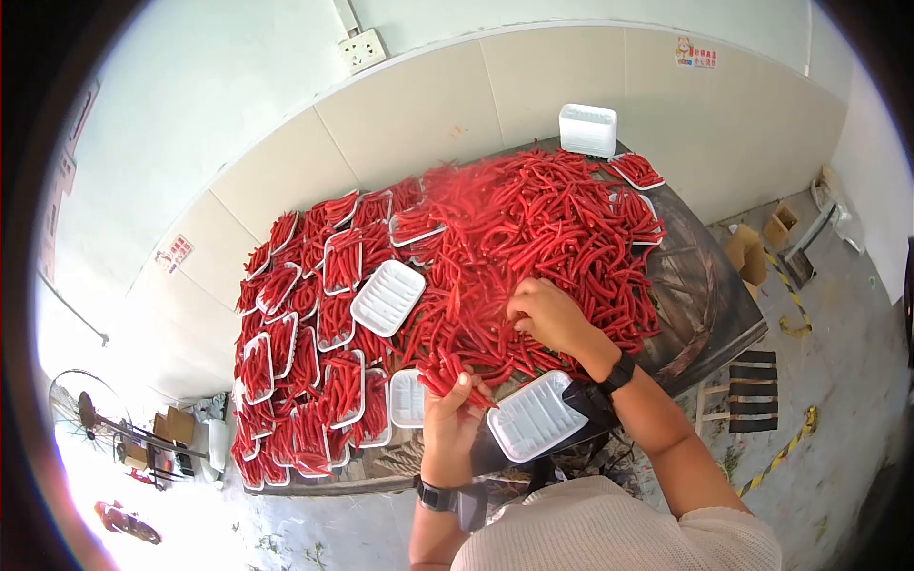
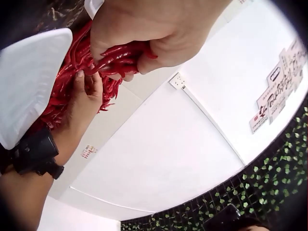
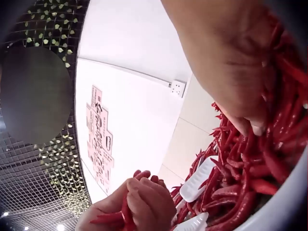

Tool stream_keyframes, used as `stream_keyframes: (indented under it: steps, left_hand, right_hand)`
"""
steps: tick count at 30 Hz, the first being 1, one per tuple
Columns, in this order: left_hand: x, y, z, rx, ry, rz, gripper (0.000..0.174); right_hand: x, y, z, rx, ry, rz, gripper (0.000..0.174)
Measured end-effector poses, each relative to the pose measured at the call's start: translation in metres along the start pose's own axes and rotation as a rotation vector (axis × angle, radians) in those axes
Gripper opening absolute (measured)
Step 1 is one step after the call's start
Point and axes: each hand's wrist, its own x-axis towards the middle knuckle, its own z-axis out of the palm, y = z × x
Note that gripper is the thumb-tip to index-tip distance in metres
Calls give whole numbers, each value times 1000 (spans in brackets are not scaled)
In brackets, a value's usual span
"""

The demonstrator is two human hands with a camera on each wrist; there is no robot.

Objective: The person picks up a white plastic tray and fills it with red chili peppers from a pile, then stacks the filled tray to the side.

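A large heap of red chili peppers (image 1: 562, 219) covers the right half of the table. My left hand (image 1: 449, 428) grips a bunch of chili peppers (image 2: 122, 57) near the table's front edge, their ends sticking out past the fingers. My right hand (image 1: 555, 319) reaches into the near side of the heap, its curled fingers and thumb pinching at peppers; the right wrist view shows the thumb tip pressed against them. Between the two forearms lies a bare white foam tray (image 1: 535, 417). Another white tray (image 1: 407, 398) sits just left of the left hand.
Many white trays filled with chili peppers (image 1: 343, 262) crowd the table's left side. One bare white tray (image 1: 388, 298) rests on top of them. At the back stands a stack of white trays (image 1: 588, 130) against the wall. Cardboard boxes (image 1: 747, 255) and a low stool (image 1: 752, 390) are on the floor, right.
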Motion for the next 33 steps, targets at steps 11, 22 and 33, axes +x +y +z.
stream_keyframes:
  steps: [11, 22, 33]
  left_hand:
    - [2, 0, 22, 288, 33, 28, 23]
    - [-5, 17, -4, 192, 111, 12, 25]
    - [-2, 4, 13, 286, 160, 185, 26]
  right_hand:
    - [-10, -71, -49, 371, -99, -98, 14]
    - [3, -26, 4, -26, -207, -78, 16]
    - [-16, -69, -50, 350, 11, 173, 13]
